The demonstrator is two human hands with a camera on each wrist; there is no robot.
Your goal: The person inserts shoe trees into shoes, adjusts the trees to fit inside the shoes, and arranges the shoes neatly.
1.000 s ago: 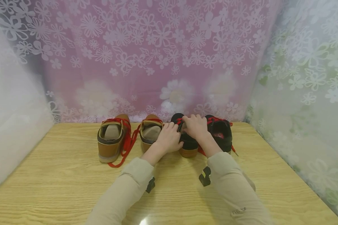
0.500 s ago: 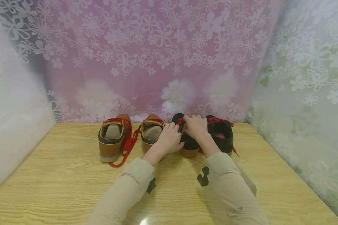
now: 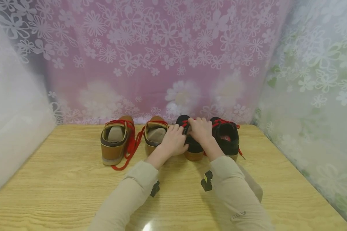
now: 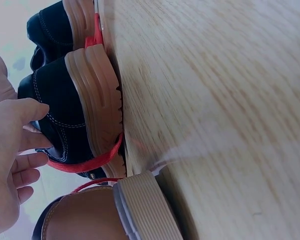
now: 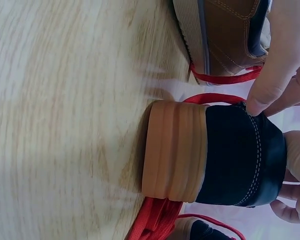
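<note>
Both hands are on the inner black shoe (image 3: 194, 148), one of several shoes in a row. It has red laces (image 3: 185, 123) and a tan sole (image 5: 175, 150). My left hand (image 3: 174, 140) grips the left side of its collar; in the left wrist view the left thumb (image 4: 32, 109) lies on the outside and a finger goes over the edge. My right hand (image 3: 200, 131) has its fingers bent down over the opening near the laces; its fingertips are partly hidden. Right beside it stands the other black shoe (image 3: 232, 146).
Two brown shoes with red laces stand to the left, the outer brown shoe (image 3: 112, 152) and the inner brown shoe (image 3: 149, 146). A loose red lace (image 3: 124, 166) trails on the wooden table (image 3: 75, 192). A pink flowered curtain (image 3: 150, 80) hangs close behind the toes.
The hands stay at the same black shoe. The right forearm has shifted slightly to the left; the shoes have not visibly moved.
</note>
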